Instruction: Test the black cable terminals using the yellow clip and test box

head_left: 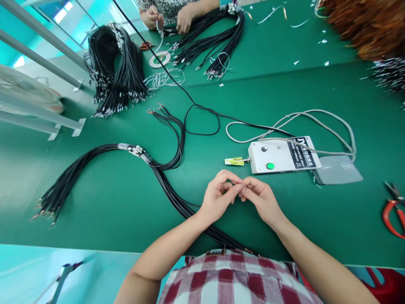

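My left hand [222, 195] and my right hand [260, 198] meet at the fingertips in front of the white box. Both are closed in a pinch; what lies between the fingertips is too small to make out. A bundle of black cables [169, 185] curves across the green table and passes under my left forearm. A silvery connector cluster [136, 150] sits on the bundle. Just beyond my hands, the white box [275, 157] has a green button and a yellow-green clip [234, 161] at its left end.
A grey pedal [340, 171] lies beside the box under looping grey cord. Red-handled pliers [394, 211] are at the right edge. Black cable bundles [118, 71] stand at the far left. Across the table [268, 93], a person's hands [185, 19] handle cables. Brown strands [367, 25] lie far right.
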